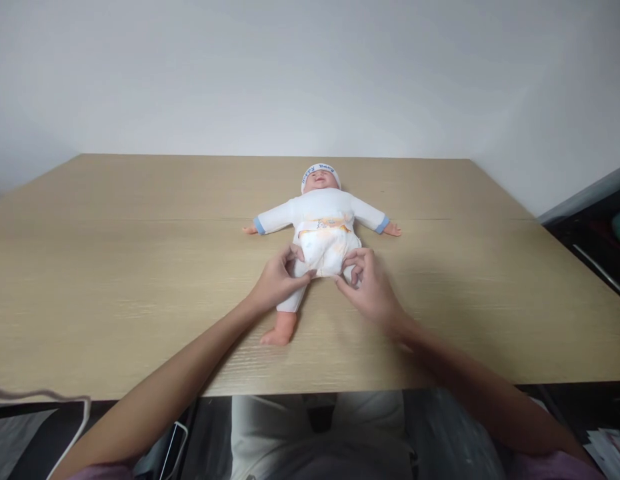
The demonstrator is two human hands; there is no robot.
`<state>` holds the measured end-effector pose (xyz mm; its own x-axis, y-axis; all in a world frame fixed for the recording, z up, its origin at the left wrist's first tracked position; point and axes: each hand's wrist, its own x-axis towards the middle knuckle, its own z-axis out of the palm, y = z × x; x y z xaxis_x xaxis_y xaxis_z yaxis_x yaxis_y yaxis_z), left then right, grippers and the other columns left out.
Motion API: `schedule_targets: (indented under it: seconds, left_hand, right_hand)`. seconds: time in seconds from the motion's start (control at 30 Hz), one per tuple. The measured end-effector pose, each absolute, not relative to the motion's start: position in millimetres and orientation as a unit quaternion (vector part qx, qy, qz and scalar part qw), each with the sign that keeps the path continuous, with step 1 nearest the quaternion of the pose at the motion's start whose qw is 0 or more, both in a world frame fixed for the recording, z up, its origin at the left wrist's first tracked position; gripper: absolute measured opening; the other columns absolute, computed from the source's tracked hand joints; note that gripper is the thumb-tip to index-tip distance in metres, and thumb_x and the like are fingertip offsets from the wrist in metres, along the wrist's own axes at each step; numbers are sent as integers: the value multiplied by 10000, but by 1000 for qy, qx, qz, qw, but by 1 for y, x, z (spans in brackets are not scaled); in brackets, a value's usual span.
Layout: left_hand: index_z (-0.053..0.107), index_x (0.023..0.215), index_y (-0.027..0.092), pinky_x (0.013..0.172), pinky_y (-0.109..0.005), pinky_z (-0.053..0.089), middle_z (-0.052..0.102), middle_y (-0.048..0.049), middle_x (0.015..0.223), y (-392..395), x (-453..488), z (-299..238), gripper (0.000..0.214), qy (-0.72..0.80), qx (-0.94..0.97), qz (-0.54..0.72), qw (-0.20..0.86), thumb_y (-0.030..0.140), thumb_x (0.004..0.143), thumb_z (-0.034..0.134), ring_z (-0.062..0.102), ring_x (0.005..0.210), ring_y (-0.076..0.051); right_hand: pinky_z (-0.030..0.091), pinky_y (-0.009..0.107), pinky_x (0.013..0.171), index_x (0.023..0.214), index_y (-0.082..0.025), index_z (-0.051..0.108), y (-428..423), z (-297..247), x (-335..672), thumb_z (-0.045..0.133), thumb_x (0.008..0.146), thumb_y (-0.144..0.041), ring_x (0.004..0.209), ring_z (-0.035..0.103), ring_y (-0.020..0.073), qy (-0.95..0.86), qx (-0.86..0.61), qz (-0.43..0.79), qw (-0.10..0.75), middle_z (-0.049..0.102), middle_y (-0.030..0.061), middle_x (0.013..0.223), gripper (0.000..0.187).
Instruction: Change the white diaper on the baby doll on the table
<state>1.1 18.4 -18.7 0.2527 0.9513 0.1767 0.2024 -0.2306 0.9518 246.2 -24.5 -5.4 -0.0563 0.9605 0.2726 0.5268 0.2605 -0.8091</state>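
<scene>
A baby doll (323, 203) lies on its back on the wooden table, arms spread, head towards the wall. It wears a white cap with blue lettering and a white suit with blue cuffs. Around its hips is a white diaper (323, 248) with an orange-patterned waistband. My left hand (281, 275) pinches the diaper's edge by the leg on the left. On the other side my right hand (366, 283) has its fingers closed on the diaper's lower edge. One bare doll foot shows below my left hand; the other leg is mostly hidden behind my right hand and arm.
The wooden table (140, 267) reaches back to a pale wall (290, 80). A white cable (83, 417) hangs at the near left edge. Dark shelving (590, 227) stands at the right, and papers (607, 445) lie low at the right.
</scene>
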Motion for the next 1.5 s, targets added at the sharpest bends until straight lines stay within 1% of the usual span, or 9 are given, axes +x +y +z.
schedule_targets:
  seconds: [0.17,0.37,0.63,0.77,0.9,1.03,1.27,1.4,1.5]
  left_hand:
    - [616,1124,225,757,-307,493,741,-35,1020,18,2,-19,489,485,629,440,419,384,786,931,676,864,-193]
    - [790,1043,210,837,-367,556,823,-63,1028,12,3,-12,314,499,647,413,401,423,839,897,740,925,-245]
    - [792,1041,212,990,-417,549,814,-54,1075,8,8,-8,238,475,686,392,386,406,906,808,721,1040,-275]
    - [782,1055,210,985,-406,545,792,-49,1066,6,8,-1,325,484,648,382,447,482,892,851,705,1049,-272]
    - [774,1098,217,946,-384,571,798,-59,1135,4,7,4,390,480,561,410,535,494,855,903,724,1074,-274]
    - [764,1080,226,941,-386,588,804,-65,1163,1,5,2,388,485,548,425,533,501,853,917,731,1112,-286]
    - [770,1140,202,999,-407,616,820,-110,1274,13,-1,-4,446,427,537,420,594,498,853,941,757,1203,-311]
    - [803,1222,204,909,-383,616,830,-114,1246,19,-7,-2,463,434,558,383,594,550,924,883,775,1115,-297]
    - [828,1169,187,810,-371,593,841,-118,1184,20,-7,0,483,449,566,369,585,612,940,851,771,1006,-286]
  right_hand:
    - [525,450,913,1045,-280,595,-21,2,252,807,928,-401,848,746,256,-686,-581,190,396,836,58,1170,270]
    - [486,492,1025,1031,-277,679,-21,3,253,796,968,-401,920,782,289,-692,-582,182,386,872,38,1090,181]
    - [486,459,947,1001,-266,774,-21,4,253,760,1004,-372,994,715,312,-731,-564,167,346,851,53,1025,106]
    - [499,417,902,943,-259,761,-20,6,255,746,1004,-395,962,673,284,-727,-552,196,357,812,52,978,150]
    - [503,372,770,1014,-272,785,-18,5,260,746,999,-501,857,635,247,-681,-558,293,371,766,29,924,232]
    - [475,343,651,1036,-274,778,-16,2,263,735,994,-614,740,590,213,-635,-536,394,393,719,10,869,345]
    - [430,321,624,1033,-273,776,-17,-3,259,750,973,-600,718,526,201,-640,-548,365,396,639,-2,809,334]
    - [435,326,651,1018,-267,771,-17,-2,258,745,976,-582,753,532,205,-648,-551,352,391,651,3,843,318]
    - [421,335,660,991,-258,766,-16,0,257,744,980,-569,734,518,199,-655,-552,337,392,657,0,824,312]
